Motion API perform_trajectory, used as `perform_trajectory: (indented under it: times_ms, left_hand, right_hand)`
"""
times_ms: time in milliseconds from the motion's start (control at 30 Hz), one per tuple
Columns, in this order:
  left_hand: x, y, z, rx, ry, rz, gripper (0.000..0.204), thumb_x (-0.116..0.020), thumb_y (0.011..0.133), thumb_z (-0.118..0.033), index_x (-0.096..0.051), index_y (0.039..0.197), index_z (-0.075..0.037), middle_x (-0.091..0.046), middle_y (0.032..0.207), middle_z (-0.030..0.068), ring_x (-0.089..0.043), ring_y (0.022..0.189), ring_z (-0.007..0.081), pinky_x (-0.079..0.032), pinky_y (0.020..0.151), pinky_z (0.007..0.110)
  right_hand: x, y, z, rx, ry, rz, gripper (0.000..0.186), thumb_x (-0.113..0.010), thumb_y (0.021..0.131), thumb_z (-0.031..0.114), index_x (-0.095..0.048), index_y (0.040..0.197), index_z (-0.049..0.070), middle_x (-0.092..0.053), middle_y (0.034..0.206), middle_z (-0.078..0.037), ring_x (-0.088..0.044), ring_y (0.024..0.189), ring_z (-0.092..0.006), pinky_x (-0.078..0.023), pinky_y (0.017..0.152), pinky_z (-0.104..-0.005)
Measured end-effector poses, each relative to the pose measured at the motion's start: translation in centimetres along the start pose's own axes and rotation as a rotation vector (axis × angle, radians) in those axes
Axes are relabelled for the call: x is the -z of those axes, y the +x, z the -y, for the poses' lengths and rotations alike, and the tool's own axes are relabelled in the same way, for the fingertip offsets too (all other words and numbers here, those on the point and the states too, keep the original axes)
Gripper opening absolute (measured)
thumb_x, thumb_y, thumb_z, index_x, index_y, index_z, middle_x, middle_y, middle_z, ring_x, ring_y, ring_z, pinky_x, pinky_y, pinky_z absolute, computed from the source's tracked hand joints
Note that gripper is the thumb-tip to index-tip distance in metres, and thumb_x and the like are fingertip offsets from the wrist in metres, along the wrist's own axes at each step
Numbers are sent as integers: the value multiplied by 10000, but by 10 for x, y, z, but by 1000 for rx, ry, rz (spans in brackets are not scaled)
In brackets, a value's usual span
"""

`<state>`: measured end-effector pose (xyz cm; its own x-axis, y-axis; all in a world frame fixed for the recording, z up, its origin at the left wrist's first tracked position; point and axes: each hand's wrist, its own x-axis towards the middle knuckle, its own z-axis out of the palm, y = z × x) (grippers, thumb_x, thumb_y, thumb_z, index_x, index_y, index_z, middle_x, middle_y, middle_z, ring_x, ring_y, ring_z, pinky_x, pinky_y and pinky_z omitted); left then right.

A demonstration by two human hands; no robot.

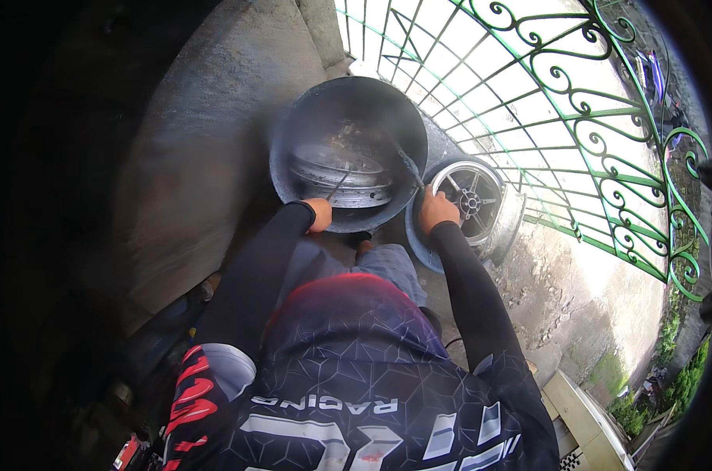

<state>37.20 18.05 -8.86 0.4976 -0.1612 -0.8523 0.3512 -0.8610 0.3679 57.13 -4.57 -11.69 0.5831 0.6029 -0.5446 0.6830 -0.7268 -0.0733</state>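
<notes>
A large dark round metal tub [297, 184] stands in front of me. Inside it lies a silver wheel rim [356, 196], tilted against the near wall. At the tub's near edge, my left hand [319, 215] is closed around a thin metal rod [340, 185] whose far end reaches to the wheel rim. My right hand [437, 210], beyond the tub's right edge, grips a dark rod-like tool [408, 162] that slants over the edge into the tub. Haze blurs the tool's far end, so its kind does not show.
Right of the tub, a spoked alloy wheel [471, 202] rests on a blue round container [418, 245], close to my right hand. Another pale metal rim [506, 228] leans beside it. A green scrolled metal gate [560, 118] runs along the right; a concrete wall [214, 118] rises at left.
</notes>
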Motion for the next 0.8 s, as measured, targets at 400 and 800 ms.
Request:
perform_trajectory:
  times_ms: [400, 800]
  left_hand:
    - [-8, -199, 41, 430, -385, -227, 553, -394, 915, -61, -436, 1466, -45, -589, 1340, 206, -571, 1226, 359, -455, 1021, 421]
    - [-85, -167, 58, 427, -738, -517, 564, -431, 918, -70, -405, 1476, 13, -512, 1436, 228, -507, 1323, 331, -395, 1092, 364]
  right_hand:
    - [-86, 113, 33, 178, 248, 247, 273, -526, 910, 147, -637, 1107, -7, -689, 938, -223, -704, 936, -341, -569, 795, -418]
    - [22, -10, 10, -234, 1455, 433, 259, -569, 888, 171, -618, 1071, -6, -557, 766, -16, -483, 530, -78, -310, 428, -228]
